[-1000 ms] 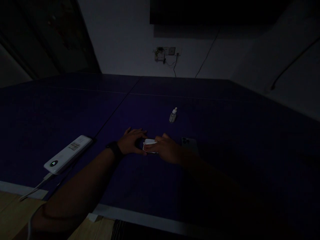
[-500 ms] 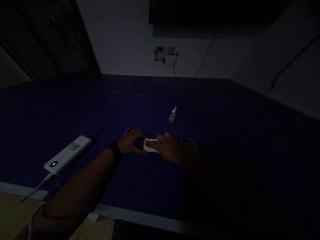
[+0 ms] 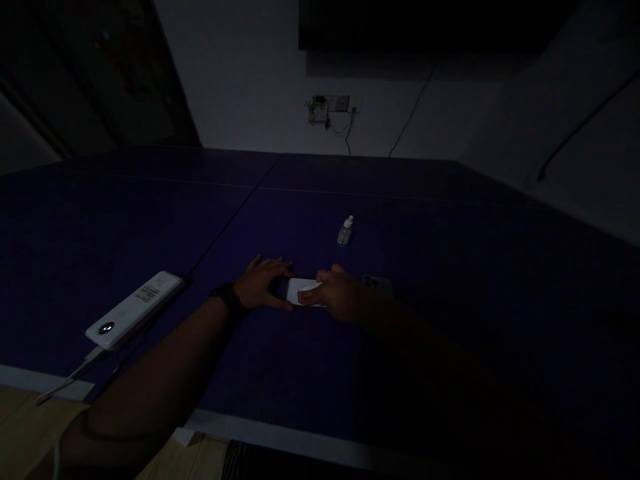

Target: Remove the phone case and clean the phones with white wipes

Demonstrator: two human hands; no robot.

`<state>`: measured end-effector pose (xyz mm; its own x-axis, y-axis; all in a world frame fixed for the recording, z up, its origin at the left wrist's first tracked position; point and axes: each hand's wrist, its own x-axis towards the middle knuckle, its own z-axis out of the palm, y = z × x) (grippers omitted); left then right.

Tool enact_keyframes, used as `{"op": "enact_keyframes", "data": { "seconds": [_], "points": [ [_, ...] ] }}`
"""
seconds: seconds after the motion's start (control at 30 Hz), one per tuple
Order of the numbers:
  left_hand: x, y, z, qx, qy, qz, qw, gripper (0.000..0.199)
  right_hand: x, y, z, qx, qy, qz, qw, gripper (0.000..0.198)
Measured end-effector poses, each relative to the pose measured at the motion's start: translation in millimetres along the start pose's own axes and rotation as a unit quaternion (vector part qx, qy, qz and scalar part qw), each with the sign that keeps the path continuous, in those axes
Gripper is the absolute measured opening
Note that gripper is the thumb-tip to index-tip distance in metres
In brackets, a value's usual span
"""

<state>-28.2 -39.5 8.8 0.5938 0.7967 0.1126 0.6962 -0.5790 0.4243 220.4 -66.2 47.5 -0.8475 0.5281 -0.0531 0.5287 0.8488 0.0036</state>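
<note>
A flat phone-like slab (image 3: 294,289) with a pale, bright face and dark rim lies on the dark blue table. My left hand (image 3: 260,283) braces its left end, thumb at the near corner and a finger at the far corner, the other fingers spread. My right hand (image 3: 343,293) presses a small white wipe (image 3: 311,288) onto the slab's face, fingers bent around it. The slab's right end is hidden beneath that hand. Partly behind my right wrist lies another phone (image 3: 377,285), its camera lenses facing up. A small dropper bottle (image 3: 344,233) stands beyond my hands.
A white power bank (image 3: 135,310) with a lit display and a cable lies at the left. The blue table (image 3: 280,373) has a pale near edge. Sockets with cords (image 3: 330,107) are on the far wall, below a dark screen (image 3: 430,27). The room is dim.
My right hand has slid the wipe rightward across the slab, baring more of its left face. The wipe looks more bunched. My left hand stays in place.
</note>
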Motion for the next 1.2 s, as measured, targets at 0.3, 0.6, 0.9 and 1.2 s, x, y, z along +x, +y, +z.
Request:
{"op": "enact_keyframes", "data": {
  "seconds": [0.3,0.6,0.9,1.2],
  "points": [
    [0.8,2.7,-2.7,-0.001,-0.011,-0.010,1.000,0.072,-1.1,-6.9,-7.2,-0.001,-0.009,0.012,1.000,0.036],
    [1.1,3.4,-2.6,0.002,-0.007,-0.005,1.000,0.072,-4.8,-1.8,-2.7,-0.003,-0.010,0.024,1.000,0.040],
    [0.7,3.7,-2.5,-0.001,-0.006,-0.004,1.000,0.069,-8.5,6.2,2.3,0.005,-0.003,0.042,0.999,0.040],
    [0.2,2.6,-2.7,0.005,-0.003,0.006,1.000,0.071,-12.4,9.3,-0.8,0.026,-0.011,0.013,1.000,0.046]
  ]
}}
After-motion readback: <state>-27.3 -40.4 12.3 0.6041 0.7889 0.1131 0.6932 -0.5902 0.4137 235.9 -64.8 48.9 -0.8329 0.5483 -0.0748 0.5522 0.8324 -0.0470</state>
